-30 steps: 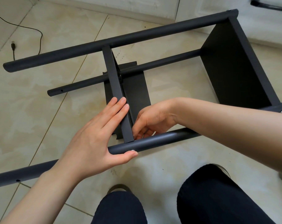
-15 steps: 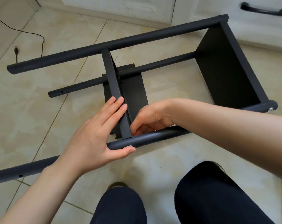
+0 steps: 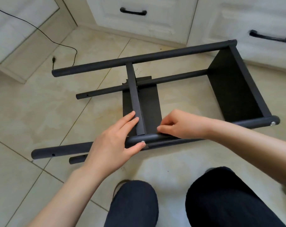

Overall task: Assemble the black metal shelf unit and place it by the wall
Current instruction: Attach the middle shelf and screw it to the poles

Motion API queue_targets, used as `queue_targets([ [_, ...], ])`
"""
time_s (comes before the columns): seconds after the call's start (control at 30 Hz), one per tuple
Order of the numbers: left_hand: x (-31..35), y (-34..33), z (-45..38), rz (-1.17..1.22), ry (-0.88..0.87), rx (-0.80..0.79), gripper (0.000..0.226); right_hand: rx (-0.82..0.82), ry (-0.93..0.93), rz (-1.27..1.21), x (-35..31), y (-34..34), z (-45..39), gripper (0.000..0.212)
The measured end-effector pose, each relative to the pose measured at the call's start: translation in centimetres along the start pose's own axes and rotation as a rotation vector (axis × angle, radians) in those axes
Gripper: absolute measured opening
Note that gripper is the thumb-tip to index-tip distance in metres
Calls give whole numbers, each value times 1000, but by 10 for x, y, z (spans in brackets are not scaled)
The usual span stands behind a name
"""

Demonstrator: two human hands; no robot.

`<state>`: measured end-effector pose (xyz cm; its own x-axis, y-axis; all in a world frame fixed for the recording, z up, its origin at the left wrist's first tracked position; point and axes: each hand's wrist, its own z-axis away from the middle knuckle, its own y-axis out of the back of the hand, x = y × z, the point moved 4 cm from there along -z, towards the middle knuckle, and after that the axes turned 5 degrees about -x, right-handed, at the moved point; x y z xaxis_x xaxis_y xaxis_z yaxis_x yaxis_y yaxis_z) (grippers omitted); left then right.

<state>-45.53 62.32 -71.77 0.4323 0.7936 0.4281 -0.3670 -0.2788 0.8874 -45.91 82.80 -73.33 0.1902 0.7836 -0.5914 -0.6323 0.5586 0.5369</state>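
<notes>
The black metal shelf unit lies on its side on the tiled floor. Its near pole runs left to right in front of me. A middle shelf panel stands edge-on between the near pole and the far pole. An end shelf closes the right side. My left hand presses straight fingers against the middle panel's left face, and its thumb touches the near pole beside a silver screw head. My right hand has curled fingers pinching at the near pole just right of the panel; what lies under its fingertips is hidden.
White cabinets with black handles line the back. A black cable with a plug trails on the floor at the left. My knees in dark trousers are at the bottom edge. A lower pole end pokes out under the near pole.
My view has pulled back and up. My right hand came out from behind the near pole and now sits on top of it. A screw head now shows by my left thumb.
</notes>
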Motion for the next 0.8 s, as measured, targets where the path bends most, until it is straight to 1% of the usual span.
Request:
queue_targets([
  [0.07, 4, 4, 14, 42, 55, 115, 57, 9, 33, 23, 0, -4, 13, 32],
  [0.13, 6, 10, 33, 152, 116, 272, 36, 20, 61, 54, -3, -10, 24, 25],
  [0.2, 7, 14, 52, 320, 207, 412, 17, 46, 74, 76, -6, -14, 30, 23],
  [0.27, 5, 7, 68, 557, 372, 468, 5, 71, 78, 79, -7, -14, 32, 25],
  [0.33, 0, -12, 78, 872, 604, 431, 6, 76, 76, 70, -7, -12, 32, 27],
  [0.4, -2, -32, 80, 1231, 784, 335, 12, 72, 69, 41, -6, -12, 32, 29],
  [0.43, -1, -38, 78, 1404, 822, 318, 17, 75, 65, 27, -5, -13, 33, 30],
  [0.5, -1, -42, 69, 1653, 824, 367, 25, 88, 57, 1, -3, -15, 32, 33],
  [0.57, 0, -41, 56, 1803, 816, 449, 24, 89, 61, -33, -1, -16, 31, 35],
  [0.63, 1, -42, 46, 1885, 843, 501, 21, 83, 65, -47, -1, -16, 30, 34],
  [0.7, 2, -43, 42, 1900, 876, 531, 19, 79, 59, -46, 0, -16, 29, 32],
  [0.8, 3, -43, 39, 1919, 865, 555, 15, 83, 56, -34, -2, -15, 29, 31],
])
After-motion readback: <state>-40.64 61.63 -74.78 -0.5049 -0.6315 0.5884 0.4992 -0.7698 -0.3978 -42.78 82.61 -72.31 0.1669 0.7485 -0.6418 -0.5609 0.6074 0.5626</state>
